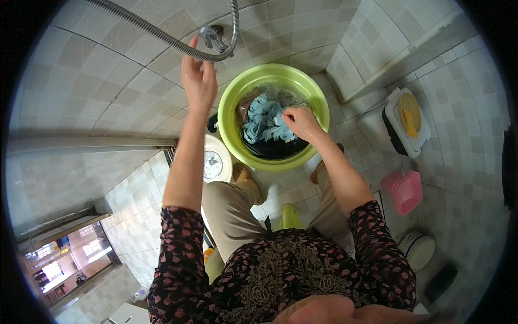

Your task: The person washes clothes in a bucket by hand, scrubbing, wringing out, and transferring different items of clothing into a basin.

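Note:
My left hand (199,83) is raised with its fingers apart beside a metal wall tap (213,38). Its index finger reaches behind the flexible metal shower hose (162,37), up near the tap's handle; whether it touches the handle is unclear. Over the lime-green plastic basin (226,141), my right hand (302,123) has its fingers curled by a wet light-blue cloth (261,117). I cannot tell if the fingertips grip the cloth. Dark fabric (279,150) lies under it in foamy water (279,91).
Left of the basin sits a round cream lid or stool top (214,158) with a cow picture. To the right stand a white lidded bin (419,141) with a yellow item on top, a pink plastic container (406,192) and a white bucket (421,251). Tiled walls close in the space.

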Demonstrator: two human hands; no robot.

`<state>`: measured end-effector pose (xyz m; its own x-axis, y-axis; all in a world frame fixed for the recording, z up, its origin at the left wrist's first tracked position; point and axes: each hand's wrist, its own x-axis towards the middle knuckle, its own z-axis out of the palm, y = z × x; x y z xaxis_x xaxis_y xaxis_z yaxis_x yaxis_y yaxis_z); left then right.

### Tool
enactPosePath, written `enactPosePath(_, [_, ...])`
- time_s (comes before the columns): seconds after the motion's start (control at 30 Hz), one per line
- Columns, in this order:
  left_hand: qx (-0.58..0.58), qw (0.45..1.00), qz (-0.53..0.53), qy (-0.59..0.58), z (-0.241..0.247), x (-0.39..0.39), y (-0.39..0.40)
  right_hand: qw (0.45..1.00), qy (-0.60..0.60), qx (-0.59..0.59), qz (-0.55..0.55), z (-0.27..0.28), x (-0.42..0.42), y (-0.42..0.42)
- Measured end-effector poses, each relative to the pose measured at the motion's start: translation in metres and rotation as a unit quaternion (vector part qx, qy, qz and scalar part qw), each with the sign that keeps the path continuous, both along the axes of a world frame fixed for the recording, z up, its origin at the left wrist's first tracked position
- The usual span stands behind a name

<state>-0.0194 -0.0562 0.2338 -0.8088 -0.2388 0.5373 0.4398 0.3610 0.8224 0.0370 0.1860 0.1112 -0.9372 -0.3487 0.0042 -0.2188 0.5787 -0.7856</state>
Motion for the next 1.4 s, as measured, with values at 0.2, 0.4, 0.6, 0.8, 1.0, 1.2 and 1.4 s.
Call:
enactPosePath(0.2, [0.348,0.871,0.012,-0.345,-0.089,0.086,0.038,0.977,0.120,-0.173,-0.029,0.024,0.004,-0.014])
enactPosePath(0.4, [0.334,0.813,-0.034,-0.476,-0.117,0.121,0.075,0.984,-0.050,0.150,-0.084,-0.024,-0.014,0.011])
enactPosePath(0.6, [0.361,0.760,-0.061,-0.538,-0.138,0.123,0.081,0.962,-0.033,0.266,-0.056,-0.070,-0.022,-0.011])
enactPosePath(0.8, [0.422,0.764,-0.096,-0.478,-0.127,0.106,0.085,0.904,0.023,0.426,0.032,-0.159,-0.012,-0.070])
enactPosePath(1.0, [0.414,0.720,-0.116,-0.545,-0.111,0.101,0.078,0.891,-0.025,0.450,0.062,-0.182,-0.031,-0.065])
enactPosePath(1.2, [0.390,0.753,-0.038,-0.528,-0.131,0.090,0.076,0.876,-0.058,0.470,0.096,-0.160,-0.081,-0.060])
enactPosePath(1.4, [0.477,0.665,0.003,-0.574,-0.153,0.081,0.087,0.892,-0.284,-0.247,-0.251,-0.065,-0.043,-0.038])
